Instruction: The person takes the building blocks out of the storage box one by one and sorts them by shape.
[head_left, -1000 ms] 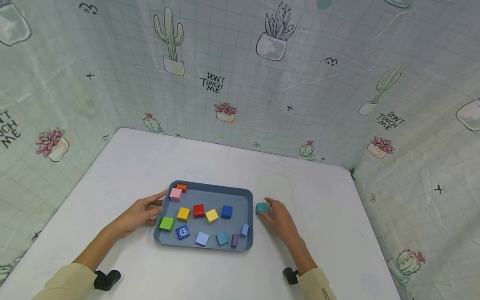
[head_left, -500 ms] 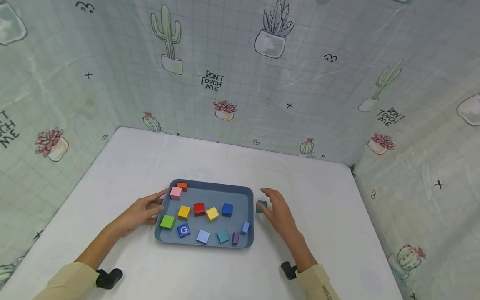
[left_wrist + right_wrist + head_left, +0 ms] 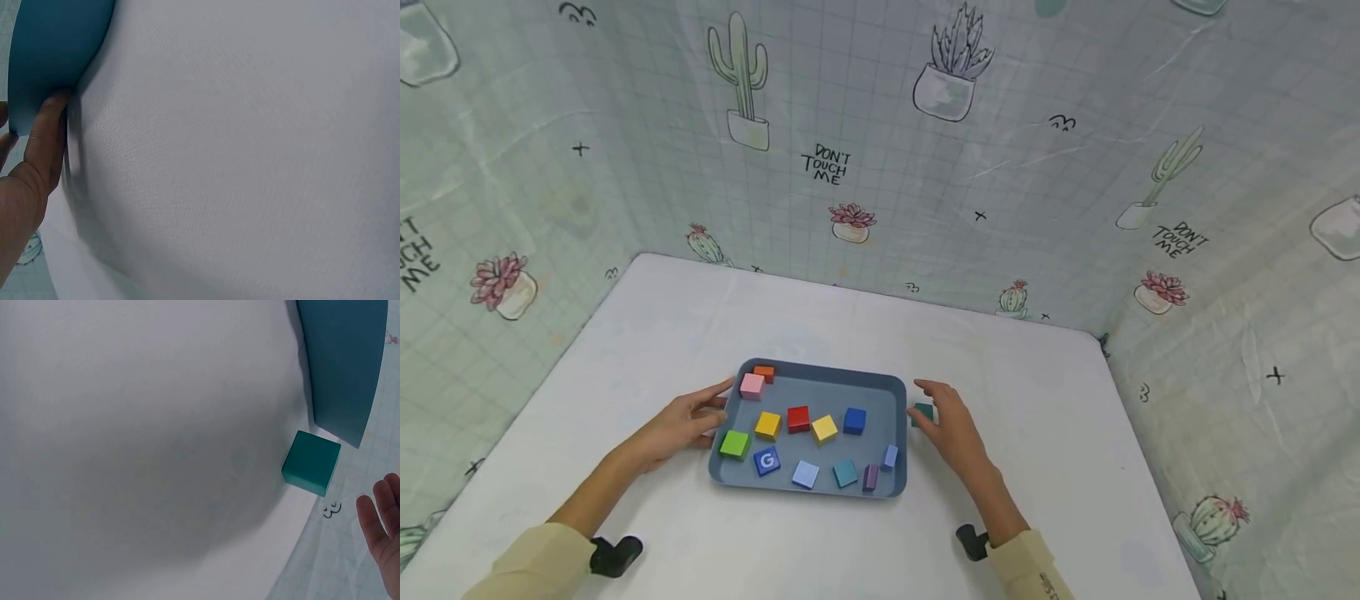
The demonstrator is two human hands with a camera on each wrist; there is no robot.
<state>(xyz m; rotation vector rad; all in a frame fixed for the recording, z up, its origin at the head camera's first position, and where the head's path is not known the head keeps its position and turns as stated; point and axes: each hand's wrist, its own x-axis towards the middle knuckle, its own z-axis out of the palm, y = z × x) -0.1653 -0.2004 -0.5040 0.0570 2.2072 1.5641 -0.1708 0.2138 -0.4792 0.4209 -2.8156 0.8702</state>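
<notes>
Soft, fairly even light fills the head view, brightest on the smooth white tabletop [image 3: 1045, 400], while the pale green cactus-printed cloth [image 3: 910, 183] behind looks greyer, with a faint sheen along its creases. Weak, soft-edged shadows lie beside the bare right hand [image 3: 951, 429]. Wide-angle distortion tilts the outer printed plants. Both wrist views are dimmer; in the right one, broad diffuse shade darkens the tabletop near the fairly sharp teal cube [image 3: 311, 461].
</notes>
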